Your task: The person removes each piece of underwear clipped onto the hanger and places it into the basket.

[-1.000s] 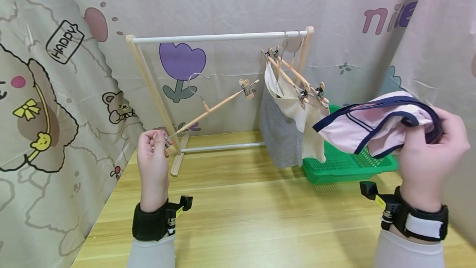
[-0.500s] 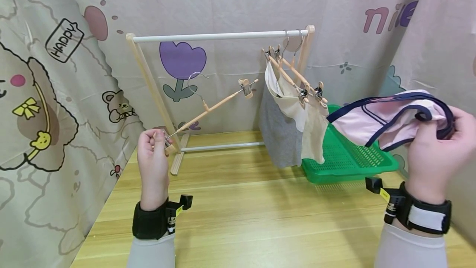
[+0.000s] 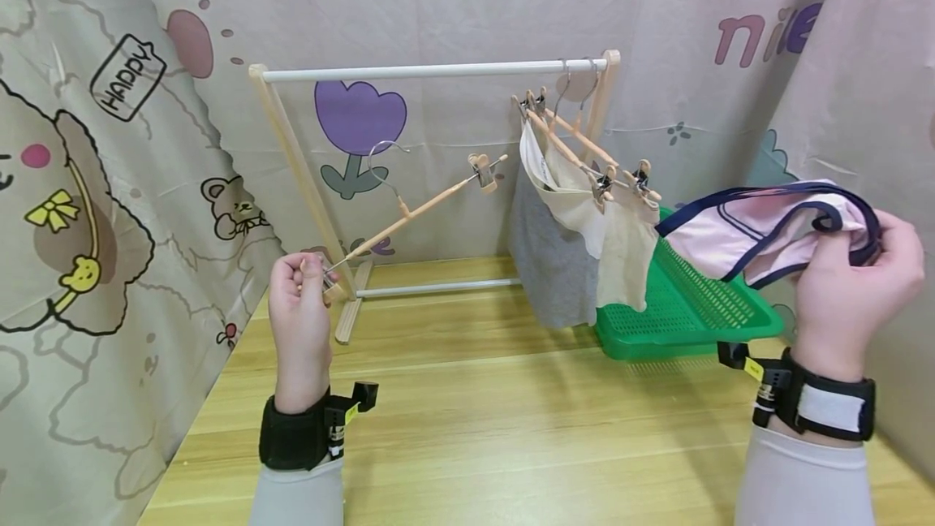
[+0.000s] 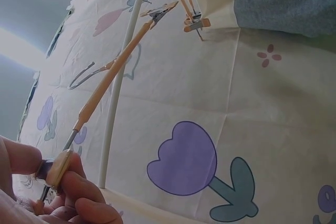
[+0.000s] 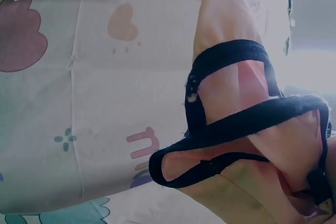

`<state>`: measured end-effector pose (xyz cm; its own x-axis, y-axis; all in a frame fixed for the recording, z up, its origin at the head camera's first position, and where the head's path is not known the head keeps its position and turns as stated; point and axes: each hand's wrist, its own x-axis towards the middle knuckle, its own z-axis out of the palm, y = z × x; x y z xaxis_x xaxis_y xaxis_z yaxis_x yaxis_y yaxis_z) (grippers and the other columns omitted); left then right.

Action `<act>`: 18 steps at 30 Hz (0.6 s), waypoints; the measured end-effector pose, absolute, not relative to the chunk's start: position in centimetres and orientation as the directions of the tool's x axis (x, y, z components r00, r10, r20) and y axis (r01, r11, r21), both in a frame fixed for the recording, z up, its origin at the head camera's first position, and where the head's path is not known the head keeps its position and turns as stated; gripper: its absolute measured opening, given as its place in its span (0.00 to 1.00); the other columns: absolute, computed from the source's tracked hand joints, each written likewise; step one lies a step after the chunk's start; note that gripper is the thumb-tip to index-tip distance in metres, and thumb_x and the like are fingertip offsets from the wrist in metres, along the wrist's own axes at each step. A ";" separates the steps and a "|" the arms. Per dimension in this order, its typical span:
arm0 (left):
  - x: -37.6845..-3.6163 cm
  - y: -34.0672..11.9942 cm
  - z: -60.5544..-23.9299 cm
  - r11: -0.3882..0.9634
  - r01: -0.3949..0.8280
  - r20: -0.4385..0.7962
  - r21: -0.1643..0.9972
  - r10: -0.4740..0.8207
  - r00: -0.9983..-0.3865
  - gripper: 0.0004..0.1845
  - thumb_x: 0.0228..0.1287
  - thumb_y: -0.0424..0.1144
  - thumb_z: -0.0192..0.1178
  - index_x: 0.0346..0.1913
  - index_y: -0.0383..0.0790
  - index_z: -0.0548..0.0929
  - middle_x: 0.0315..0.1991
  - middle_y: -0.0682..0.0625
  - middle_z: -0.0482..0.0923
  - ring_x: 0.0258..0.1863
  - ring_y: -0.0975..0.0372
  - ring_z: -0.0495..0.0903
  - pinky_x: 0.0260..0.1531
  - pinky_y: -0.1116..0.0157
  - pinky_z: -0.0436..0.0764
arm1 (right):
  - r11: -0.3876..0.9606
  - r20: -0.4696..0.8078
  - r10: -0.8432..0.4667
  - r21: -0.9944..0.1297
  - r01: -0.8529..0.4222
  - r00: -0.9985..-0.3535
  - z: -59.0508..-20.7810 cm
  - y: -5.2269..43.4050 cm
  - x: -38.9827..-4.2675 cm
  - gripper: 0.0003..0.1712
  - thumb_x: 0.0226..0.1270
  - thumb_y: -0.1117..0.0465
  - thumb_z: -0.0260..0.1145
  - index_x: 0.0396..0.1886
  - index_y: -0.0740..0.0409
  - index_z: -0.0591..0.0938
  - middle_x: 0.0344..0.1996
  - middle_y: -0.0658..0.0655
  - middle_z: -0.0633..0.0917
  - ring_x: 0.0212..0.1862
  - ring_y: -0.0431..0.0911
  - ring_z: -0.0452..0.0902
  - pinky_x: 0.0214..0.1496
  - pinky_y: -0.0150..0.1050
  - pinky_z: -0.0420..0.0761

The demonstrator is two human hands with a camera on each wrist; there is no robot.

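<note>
My left hand (image 3: 299,311) pinches the clip at the near end of a wooden clip hanger (image 3: 431,205). The hanger slants up to the right, its metal hook (image 4: 81,77) pointing upward and its far clip (image 3: 482,173) bare. My right hand (image 3: 855,299) holds a folded pink garment (image 3: 767,230) with navy edging by its right end, thumb on the near side. The garment sticks out leftward, above the green basket (image 3: 672,331). In the right wrist view, navy-edged openings (image 5: 226,124) show in the cloth.
Behind the hands stands a rack with a white rail (image 3: 431,71). Two clip hangers at its right end carry a grey garment (image 3: 551,254) with a pale top and a beige garment (image 3: 628,258). The wooden table (image 3: 467,420) lies below, and a printed curtain (image 3: 467,15) surrounds it.
My right hand has moved right with the pink garment, then slightly back left. The hanging beige garment has swung a little to the right. My left hand and its hanger stay almost still.
</note>
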<state>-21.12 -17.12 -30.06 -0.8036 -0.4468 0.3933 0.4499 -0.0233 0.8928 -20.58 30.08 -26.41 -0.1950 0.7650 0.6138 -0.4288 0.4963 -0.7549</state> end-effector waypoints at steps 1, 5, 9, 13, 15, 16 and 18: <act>-21.1 -17.2 -30.1 -0.025 0.450 0.392 0.893 -0.448 -0.803 0.07 0.83 0.41 0.48 0.44 0.43 0.72 0.35 0.56 0.72 0.38 0.65 0.77 0.37 0.72 0.68 | 0.480 0.600 0.775 -0.763 -0.434 -0.198 -26.4 30.1 -20.6 0.16 0.69 0.65 0.62 0.30 0.36 0.82 0.28 0.33 0.76 0.37 0.28 0.71 0.44 0.24 0.66; -21.1 -17.3 -30.1 -0.026 0.448 0.390 0.894 -0.449 -0.804 0.07 0.83 0.41 0.48 0.44 0.44 0.72 0.34 0.56 0.72 0.39 0.64 0.77 0.37 0.71 0.67 | 0.447 0.569 0.797 -0.781 -0.437 -0.202 -26.6 30.4 -20.8 0.18 0.70 0.66 0.61 0.28 0.34 0.78 0.28 0.34 0.76 0.34 0.28 0.70 0.40 0.24 0.67; -21.1 -17.3 -30.0 -0.024 0.447 0.389 0.894 -0.450 -0.804 0.07 0.83 0.41 0.48 0.44 0.44 0.72 0.34 0.56 0.72 0.39 0.64 0.77 0.38 0.71 0.68 | 0.433 0.556 0.808 -0.786 -0.441 -0.197 -26.8 31.0 -21.2 0.18 0.70 0.66 0.61 0.29 0.35 0.78 0.29 0.35 0.76 0.36 0.28 0.70 0.40 0.24 0.67; -21.1 -17.2 -30.0 -0.017 0.441 0.388 0.897 -0.447 -0.806 0.07 0.83 0.42 0.48 0.45 0.44 0.72 0.36 0.56 0.73 0.39 0.65 0.76 0.38 0.71 0.68 | 0.381 0.521 0.826 -0.797 -0.469 -0.214 -27.0 31.9 -21.6 0.15 0.70 0.67 0.62 0.30 0.39 0.80 0.30 0.38 0.77 0.33 0.30 0.72 0.37 0.23 0.70; -21.1 -17.2 -30.0 -0.014 0.439 0.387 0.898 -0.447 -0.807 0.07 0.83 0.42 0.48 0.45 0.44 0.72 0.36 0.56 0.73 0.39 0.65 0.76 0.38 0.71 0.67 | 0.324 0.482 0.844 -0.809 -0.491 -0.237 -27.1 32.4 -21.8 0.13 0.70 0.67 0.64 0.31 0.42 0.82 0.31 0.42 0.78 0.30 0.31 0.73 0.32 0.21 0.71; -21.1 -17.2 -30.0 -0.014 0.439 0.387 0.899 -0.447 -0.807 0.07 0.83 0.43 0.48 0.45 0.44 0.72 0.36 0.56 0.73 0.39 0.65 0.76 0.38 0.71 0.67 | 0.293 0.462 0.852 -0.812 -0.504 -0.249 -27.1 32.6 -21.9 0.12 0.70 0.67 0.64 0.32 0.44 0.83 0.32 0.43 0.79 0.29 0.32 0.73 0.32 0.21 0.72; -21.1 -17.2 -30.0 -0.012 0.440 0.389 0.898 -0.448 -0.805 0.07 0.83 0.43 0.48 0.45 0.43 0.72 0.36 0.56 0.73 0.39 0.65 0.76 0.38 0.70 0.67 | 0.237 0.424 0.864 -0.818 -0.525 -0.271 -27.1 33.0 -22.0 0.10 0.71 0.67 0.65 0.33 0.47 0.83 0.34 0.46 0.80 0.28 0.33 0.74 0.31 0.21 0.73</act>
